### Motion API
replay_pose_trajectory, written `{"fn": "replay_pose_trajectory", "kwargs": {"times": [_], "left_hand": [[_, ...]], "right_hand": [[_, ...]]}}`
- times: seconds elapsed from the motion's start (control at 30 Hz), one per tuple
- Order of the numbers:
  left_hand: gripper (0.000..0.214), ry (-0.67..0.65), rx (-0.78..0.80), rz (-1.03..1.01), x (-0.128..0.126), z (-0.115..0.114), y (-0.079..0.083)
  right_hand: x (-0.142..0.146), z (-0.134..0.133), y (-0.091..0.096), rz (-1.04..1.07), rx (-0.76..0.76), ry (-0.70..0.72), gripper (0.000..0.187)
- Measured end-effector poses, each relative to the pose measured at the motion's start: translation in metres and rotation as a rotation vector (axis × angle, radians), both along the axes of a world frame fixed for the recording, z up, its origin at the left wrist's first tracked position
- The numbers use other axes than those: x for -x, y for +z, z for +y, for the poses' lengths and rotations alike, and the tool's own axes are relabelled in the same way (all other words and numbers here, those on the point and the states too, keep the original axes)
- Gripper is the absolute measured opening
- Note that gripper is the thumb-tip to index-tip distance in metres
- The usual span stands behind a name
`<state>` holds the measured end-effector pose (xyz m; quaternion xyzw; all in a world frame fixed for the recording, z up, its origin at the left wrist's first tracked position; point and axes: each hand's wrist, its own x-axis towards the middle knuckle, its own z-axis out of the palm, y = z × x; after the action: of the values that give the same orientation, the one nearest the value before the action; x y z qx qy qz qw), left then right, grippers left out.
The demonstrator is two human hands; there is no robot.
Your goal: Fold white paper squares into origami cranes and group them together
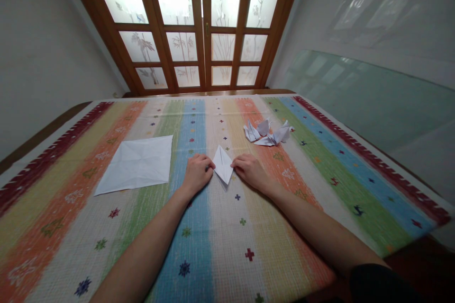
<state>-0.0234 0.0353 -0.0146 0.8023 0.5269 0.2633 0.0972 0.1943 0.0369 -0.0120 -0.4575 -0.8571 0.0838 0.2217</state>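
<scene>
Between my two hands is a sheet of white paper folded into a narrow diamond, with a slit or crease line down its upper middle and a loose layer showing at its lower tip. My left hand pinches the diamond's left corner between thumb and fingers. At the right corner, my right hand pinches it the same way. The folded paper is low over the tablecloth; whether it rests on the cloth I cannot tell.
White paper sheets with faint creases lie flat on the left. Several folded paper birds sit together at the back right. A striped tablecloth covers the table. Behind it stand wood-framed glass doors; a pale glass panel leans along the right wall.
</scene>
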Motion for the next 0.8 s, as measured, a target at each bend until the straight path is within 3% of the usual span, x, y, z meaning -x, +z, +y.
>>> {"fn": "replay_pose_trajectory", "kwargs": {"times": [0.5,0.67,0.8], "left_hand": [[0.019,-0.018,-0.062,0.118,-0.0049,-0.0073,0.0034],[0.022,-0.023,-0.064,0.124,-0.0043,-0.0077,0.0031],[0.019,-0.028,-0.036,0.084,-0.0026,-0.007,0.0042]], "right_hand": [[-0.0042,-0.0006,-0.0055,-0.184,-0.24,0.096,0.014],[-0.0054,-0.0049,-0.0057,-0.078,-0.211,0.107,0.015],[-0.0049,-0.0014,-0.0087,0.069,-0.098,0.017,0.019]]}}
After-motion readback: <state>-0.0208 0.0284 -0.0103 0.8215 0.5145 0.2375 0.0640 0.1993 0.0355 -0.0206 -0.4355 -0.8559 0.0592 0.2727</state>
